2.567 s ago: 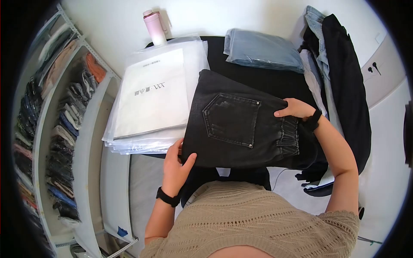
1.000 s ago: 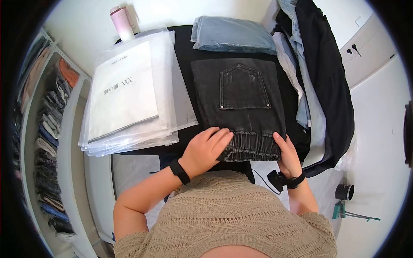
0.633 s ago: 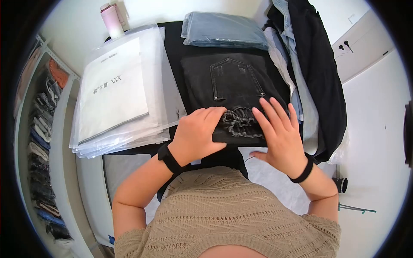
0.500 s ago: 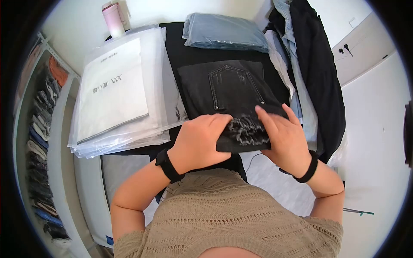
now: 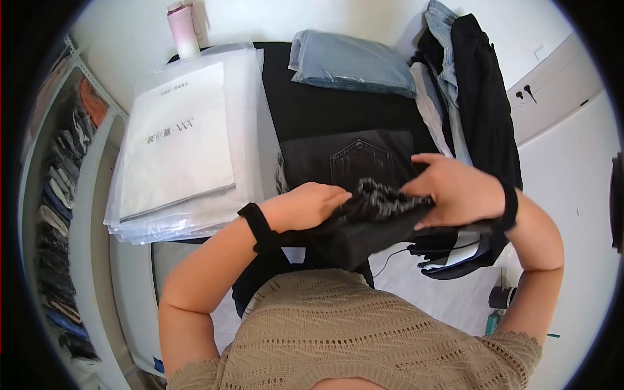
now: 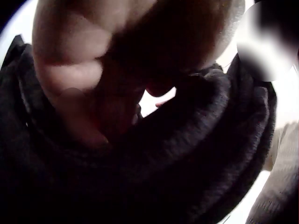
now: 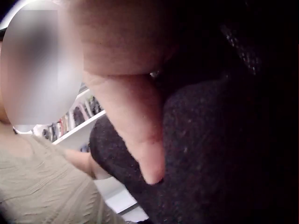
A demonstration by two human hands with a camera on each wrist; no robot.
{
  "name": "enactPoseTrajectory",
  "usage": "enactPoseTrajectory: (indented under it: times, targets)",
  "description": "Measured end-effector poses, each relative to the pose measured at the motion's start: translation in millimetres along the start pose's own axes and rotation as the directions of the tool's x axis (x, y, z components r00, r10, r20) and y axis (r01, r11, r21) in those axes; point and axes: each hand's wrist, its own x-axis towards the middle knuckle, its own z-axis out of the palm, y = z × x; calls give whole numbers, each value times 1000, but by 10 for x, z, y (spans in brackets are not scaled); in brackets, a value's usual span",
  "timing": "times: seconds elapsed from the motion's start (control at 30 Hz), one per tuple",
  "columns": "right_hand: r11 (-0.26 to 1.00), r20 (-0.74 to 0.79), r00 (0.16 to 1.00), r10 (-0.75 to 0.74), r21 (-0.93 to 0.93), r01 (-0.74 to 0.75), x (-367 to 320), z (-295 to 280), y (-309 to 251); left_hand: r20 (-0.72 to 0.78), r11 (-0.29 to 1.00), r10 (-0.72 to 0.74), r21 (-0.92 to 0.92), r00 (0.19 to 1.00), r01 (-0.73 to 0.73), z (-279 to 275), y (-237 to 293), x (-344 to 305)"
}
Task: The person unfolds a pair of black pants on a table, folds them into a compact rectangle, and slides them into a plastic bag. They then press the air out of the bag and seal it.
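Note:
Black jeans [image 5: 361,162] lie folded at the table's front, back pocket up, their gathered waistband bunched and lifted between the hands. The left hand [image 5: 307,205] grips the waistband's left part in the head view; in the left wrist view its fingers [image 6: 74,79] curl into dark cloth [image 6: 187,140]. On the other side the right hand [image 5: 465,192] pinches the waistband's right end, thumb nearer the body. Its thumb or finger [image 7: 135,126] presses along the dark cloth [image 7: 196,140] in the right wrist view. Some fingertips are hidden in the folds.
Stacked clear bags with a white printed one [image 5: 182,140] lie at the left. A bagged blue garment [image 5: 354,62] and a pink bottle [image 5: 184,29] stand at the back. Clothes [image 5: 481,97] hang over the right edge. Shelves [image 5: 97,214] of garments line the left.
The waistband has been raised and bunched, and the jeans have shifted toward the body. The right hand has moved right and now pinches the band's end; the left hand keeps its grip.

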Motion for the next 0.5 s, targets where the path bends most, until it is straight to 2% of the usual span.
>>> enactPoseTrajectory:
  times: [0.03,0.07,0.1,0.13,0.17,0.2,0.23,0.27,0.3,0.33,0.37,0.4,0.47,0.5]
  targets:
    - [998,23,1000,12,55,-13,84,-103,132,-156,986,26,-157,987,-51,58,-116,27]
    - [997,-12,1000,7,73,-7,151,-160,260,-160,988,31,-148,987,-55,58,-87,29]
    - [990,41,998,40,131,-45,257,-224,383,-173,754,-225,-654,959,59,64,-38,47]
    - [978,95,993,71,189,-87,375,-286,488,-44,274,-438,-958,898,87,70,-8,49]
    - [977,189,976,110,162,-141,494,-341,559,-57,253,-267,-967,962,13,86,-110,2]
    - [965,219,960,173,157,-210,607,-313,679,-57,264,-263,-965,963,15,149,-144,-24]
    - [956,272,952,142,212,-203,730,-291,827,-244,539,-214,-837,946,-94,221,-155,-66]
    - [943,323,941,105,269,-197,850,-262,954,-404,761,-111,-622,908,-184,245,-102,-112]
    - [943,316,943,105,270,-196,958,-212,1062,-488,840,-120,-514,865,-173,279,9,-128]
    - [939,323,946,21,320,-130,1063,-160,1157,-487,843,-119,-510,865,-172,284,33,-112]
    - [927,327,943,-65,370,-64,1151,-104,1242,-484,852,-184,-513,856,-107,290,45,-104]
    - [927,327,943,-68,371,-61,1231,-49,1326,-481,855,-250,-517,840,-41,294,47,-96]
    - [792,575,818,17,492,-362,1383,36,1426,-490,851,-252,-522,835,-50,286,46,-90]
    - [797,576,818,9,489,-353,1429,67,1467,-488,842,-262,-537,833,-50,279,69,-90]
